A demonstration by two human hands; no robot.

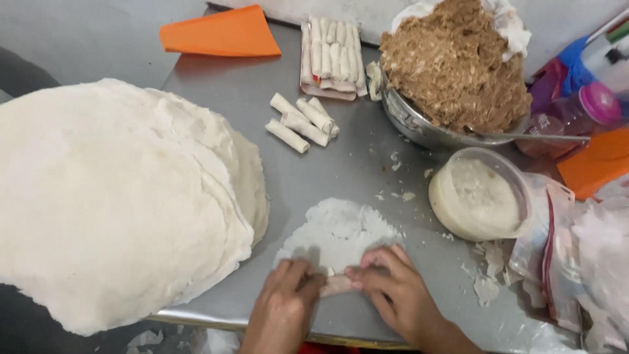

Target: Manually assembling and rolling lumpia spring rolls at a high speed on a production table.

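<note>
Rolling thin wrapper [341, 233] — left hand [283, 308], right hand [393, 288]

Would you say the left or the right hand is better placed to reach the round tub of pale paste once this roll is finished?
Probably the right hand: the tub of paste sits on its side, just beyond it, while the left hand would have to cross over the wrapper.

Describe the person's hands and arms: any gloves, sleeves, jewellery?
Both bare. Left hand and right hand show no gloves, rings or watch. Forearms are uncovered up to the frame edge, no sleeves in view. Fingernails short, unpainted as far as visible.
</note>
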